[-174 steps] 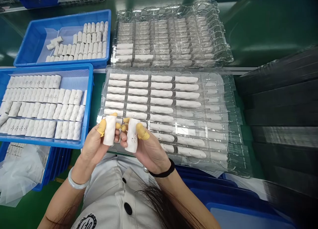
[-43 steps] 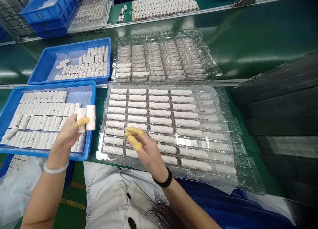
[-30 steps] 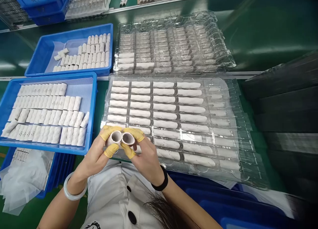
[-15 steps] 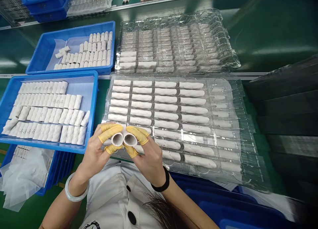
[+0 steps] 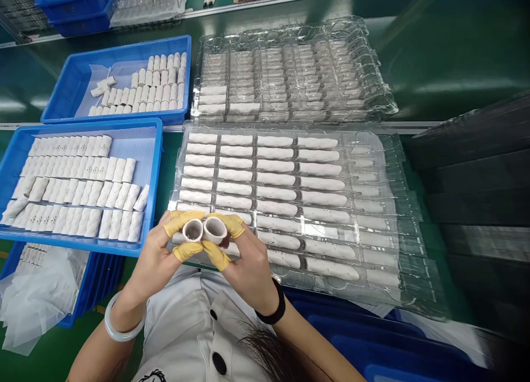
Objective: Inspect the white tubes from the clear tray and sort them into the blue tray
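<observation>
Pinching hard, the left hand point(image 5: 154, 263) and right hand point(image 5: 244, 271) are holding two white tubes point(image 5: 215, 230) upright just above the clear tray point(image 5: 179, 175), and they are risking a drop onto its rows point(image 5: 273, 175) if the yellow finger caps point(image 5: 180, 222) slip.

Your left hand point(image 5: 159, 255) and right hand point(image 5: 244, 260) — yellow finger cots point(image 5: 180, 222) on the fingers — each pinch a hollow white tube point(image 5: 192, 231), open ends facing you, side by side above a clear plastic tray point(image 5: 397, 282).

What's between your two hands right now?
In the head view, two white hollow tubes: one in the left hand, one in the right hand, side by side, open ends up.
</observation>
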